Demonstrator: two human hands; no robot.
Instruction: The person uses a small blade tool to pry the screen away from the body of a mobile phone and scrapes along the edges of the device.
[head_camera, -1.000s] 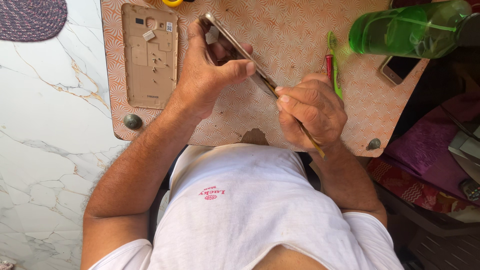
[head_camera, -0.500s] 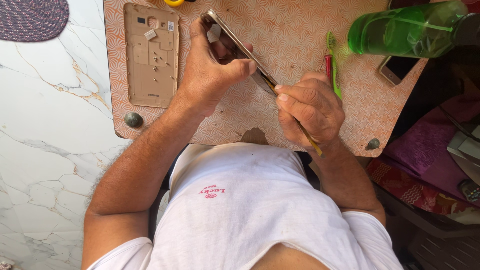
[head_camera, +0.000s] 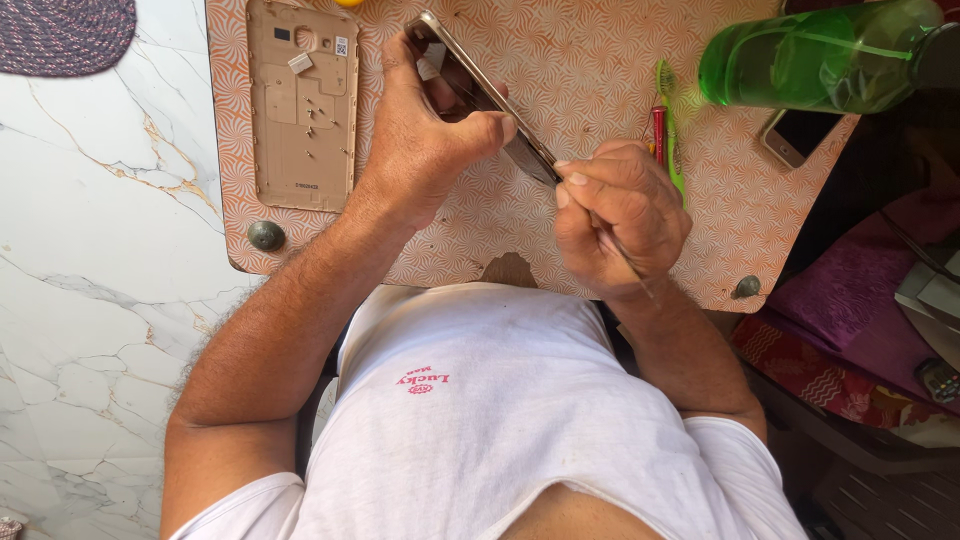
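Both hands meet at the opened phone (head_camera: 480, 95): the left hand (head_camera: 425, 140) grips it tilted on edge, long axis running from upper centre toward lower right, while the right hand (head_camera: 620, 215) pinches a thin tool (head_camera: 625, 255) against its lower end. Left of them on the patterned desk (head_camera: 590, 70) lies the detached back cover (head_camera: 302, 100); a green bottle (head_camera: 810, 55) sits upper right.
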